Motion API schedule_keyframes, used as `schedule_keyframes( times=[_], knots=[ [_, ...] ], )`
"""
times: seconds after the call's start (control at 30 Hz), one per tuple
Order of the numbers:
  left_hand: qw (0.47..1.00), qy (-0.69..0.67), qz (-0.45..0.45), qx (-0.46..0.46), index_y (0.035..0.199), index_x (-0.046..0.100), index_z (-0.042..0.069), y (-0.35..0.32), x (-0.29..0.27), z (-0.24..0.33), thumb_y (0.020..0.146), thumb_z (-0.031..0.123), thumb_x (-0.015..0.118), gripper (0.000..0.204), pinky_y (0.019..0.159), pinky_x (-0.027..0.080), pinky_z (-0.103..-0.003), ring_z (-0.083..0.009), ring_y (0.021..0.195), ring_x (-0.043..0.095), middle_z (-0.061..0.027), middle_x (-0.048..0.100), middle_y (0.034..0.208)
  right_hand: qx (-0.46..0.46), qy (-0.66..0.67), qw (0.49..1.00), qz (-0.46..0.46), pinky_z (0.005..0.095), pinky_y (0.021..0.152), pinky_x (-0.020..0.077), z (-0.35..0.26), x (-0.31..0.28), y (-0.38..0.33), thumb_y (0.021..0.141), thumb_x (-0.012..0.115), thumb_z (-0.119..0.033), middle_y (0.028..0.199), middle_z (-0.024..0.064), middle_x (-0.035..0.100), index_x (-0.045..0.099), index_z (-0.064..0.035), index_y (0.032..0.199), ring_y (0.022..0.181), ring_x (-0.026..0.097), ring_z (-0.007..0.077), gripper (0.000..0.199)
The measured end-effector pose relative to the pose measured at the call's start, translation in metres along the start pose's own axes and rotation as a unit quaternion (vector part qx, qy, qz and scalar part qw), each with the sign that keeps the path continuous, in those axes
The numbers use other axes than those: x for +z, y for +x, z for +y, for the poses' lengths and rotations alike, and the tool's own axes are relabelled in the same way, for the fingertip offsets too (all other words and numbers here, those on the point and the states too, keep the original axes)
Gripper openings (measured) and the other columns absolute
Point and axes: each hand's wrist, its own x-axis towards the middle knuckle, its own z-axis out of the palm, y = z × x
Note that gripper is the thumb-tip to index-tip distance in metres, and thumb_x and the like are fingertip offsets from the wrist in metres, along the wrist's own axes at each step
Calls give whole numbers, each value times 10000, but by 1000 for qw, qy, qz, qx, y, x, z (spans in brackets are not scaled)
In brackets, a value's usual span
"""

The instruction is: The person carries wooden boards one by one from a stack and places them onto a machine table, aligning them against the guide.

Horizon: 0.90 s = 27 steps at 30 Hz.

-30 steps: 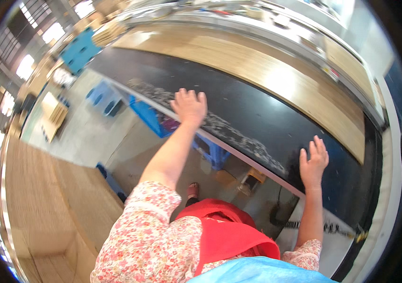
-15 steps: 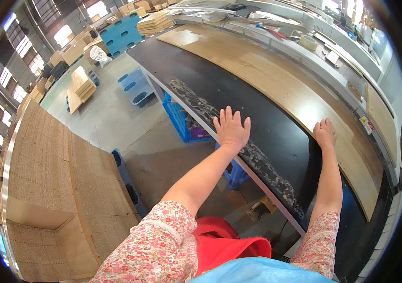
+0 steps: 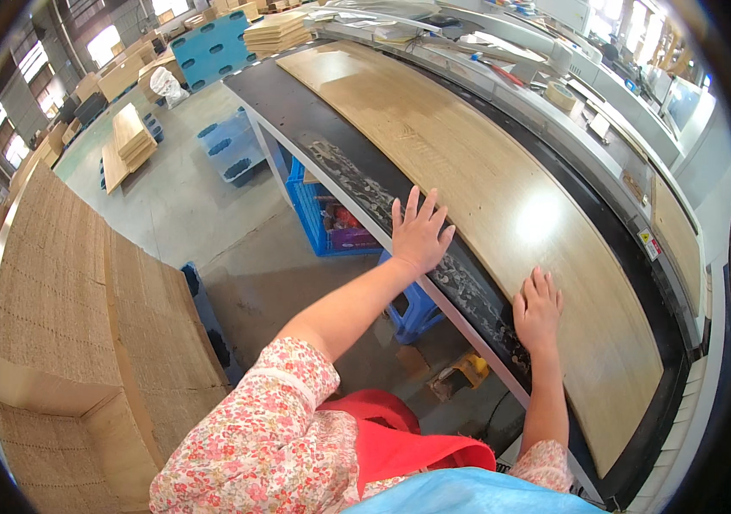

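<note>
A long light-wood panel (image 3: 503,197) lies flat on a black worktable (image 3: 297,103). My left hand (image 3: 419,230) rests palm down with fingers spread on the black, worn front strip of the table, its fingertips reaching the panel's near edge. My right hand (image 3: 538,310) lies flat too, fingers apart, on the same near edge of the panel further right. Neither hand grips anything. My sleeves are floral, over a red and blue garment.
A blue crate (image 3: 323,214) and a blue stool (image 3: 417,313) stand under the table. Tall stacks of brown boards (image 3: 65,291) fill the left side. Blue pallets (image 3: 228,146) and smaller board piles (image 3: 130,137) sit on the concrete floor behind. Machinery runs along the table's far side.
The view has swung so the table and wood panel sit closer and more central. Both hands have moved from the black strip up to the panel's near edge, still flat and spread.
</note>
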Motion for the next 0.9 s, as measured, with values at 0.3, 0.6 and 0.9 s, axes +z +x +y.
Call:
schedule_keyframes(
  times=[0.3,0.6,0.9],
  knots=[
    [997,9,30,-68,1098,632,136,17,-14,-104,848,367,554,349,1084,131,-565,-313,1292,345,-40,530,1270,-30,47,998,-15,468,1091,214,-38,-35,-76,810,554,-192,1390,132,430,602,32,1055,1316,332,350,336],
    [989,-86,111,-39,1084,552,61,-40,-57,-107,704,243,682,441,995,240,-534,-313,1123,430,-102,526,1039,83,176,981,-1,393,965,390,-3,-36,-113,826,510,-16,1148,195,581,601,63,890,1098,509,346,136],
    [832,-302,249,-394,1354,88,-125,-31,-56,-179,773,267,695,927,1086,188,-425,-407,1280,199,-314,164,1359,68,-47,994,67,427,1025,339,35,36,55,910,513,-200,1285,241,475,492,114,1201,1210,436,374,428]
  ],
)
